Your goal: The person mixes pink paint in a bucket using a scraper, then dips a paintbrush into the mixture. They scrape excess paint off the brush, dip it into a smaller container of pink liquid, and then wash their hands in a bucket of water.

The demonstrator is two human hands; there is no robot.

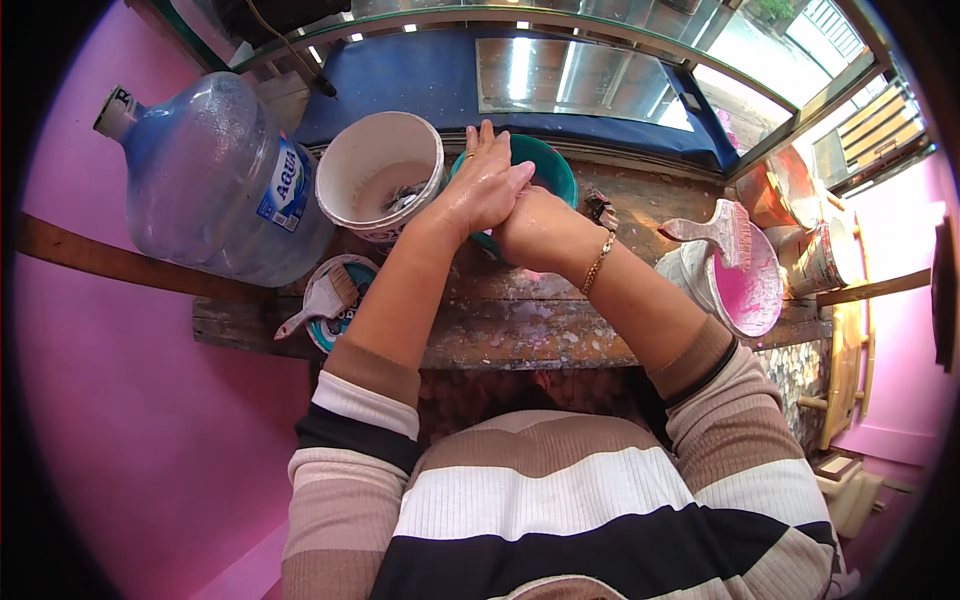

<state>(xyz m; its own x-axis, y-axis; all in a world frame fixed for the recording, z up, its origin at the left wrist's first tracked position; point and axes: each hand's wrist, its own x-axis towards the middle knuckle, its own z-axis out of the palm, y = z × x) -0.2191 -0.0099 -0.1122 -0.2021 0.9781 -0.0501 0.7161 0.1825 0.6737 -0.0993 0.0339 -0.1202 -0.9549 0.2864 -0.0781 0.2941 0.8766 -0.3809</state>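
Observation:
Both my hands are wet and meet over a green bucket on the wooden table. My left hand is open, its fingers stretched forward and a ring on one of them. Pressed against it is my right hand, bent at the wrist below a gold bracelet. The right fingers are hidden, so their shape cannot be told. Left of the hands stands a white bucket with pale liquid and something metallic inside. A brush lies across a small blue-green tub near my left forearm.
A large clear water jug stands far left. On the right, a brush rests across a bucket with pink paint. Behind are a glass case with a blue base and more containers. The table is paint-spattered.

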